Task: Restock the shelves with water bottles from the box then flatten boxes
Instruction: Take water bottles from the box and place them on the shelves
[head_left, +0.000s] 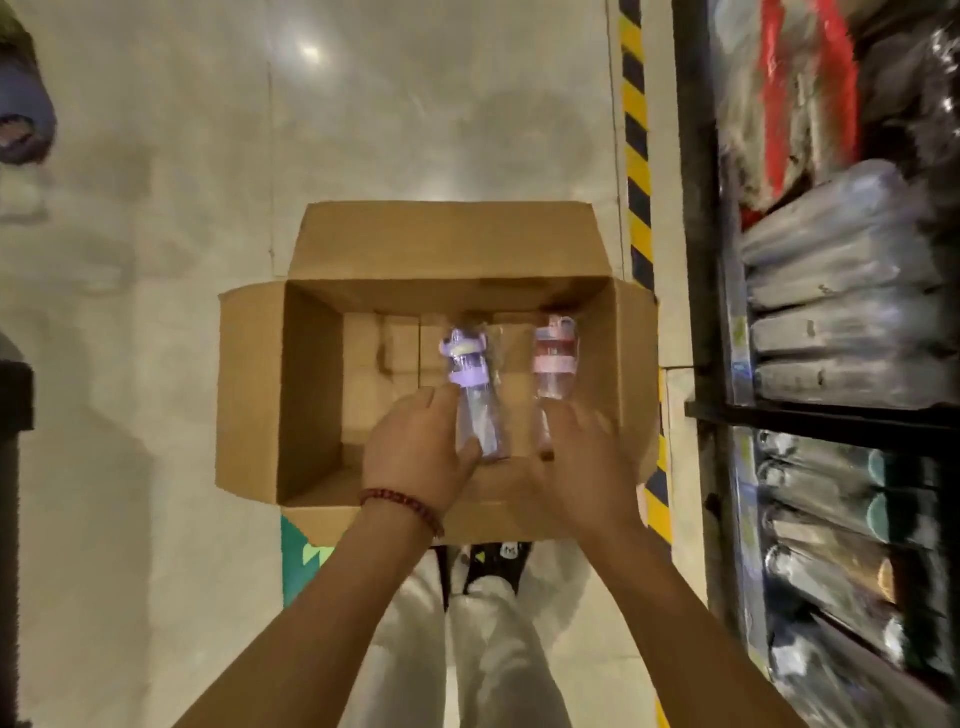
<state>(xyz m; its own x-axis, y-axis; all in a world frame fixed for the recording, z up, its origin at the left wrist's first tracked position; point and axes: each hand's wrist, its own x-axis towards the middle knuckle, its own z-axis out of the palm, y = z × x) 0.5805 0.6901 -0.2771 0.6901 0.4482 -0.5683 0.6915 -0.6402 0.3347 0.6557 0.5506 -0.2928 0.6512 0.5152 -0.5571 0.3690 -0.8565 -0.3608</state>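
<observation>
An open cardboard box (311, 374) stands on the floor in front of me, flaps spread. My left hand (421, 457) grips a clear bottle with a purple lid (470, 384) above the box's inside. My right hand (587, 467) holds the lower end of a clear bottle with a pink lid (555, 358), its fingers curled round it. Both bottles are wrapped in clear plastic and point away from me. The box bottom shows bare cardboard beneath them.
A dark metal shelf rack (810, 410) on the right holds rows of wrapped bottles (841, 312) and, lower down, more bottles (831, 519). Yellow-black hazard tape (638, 156) runs along the floor beside it. My legs and shoes (488, 566) are just behind the box.
</observation>
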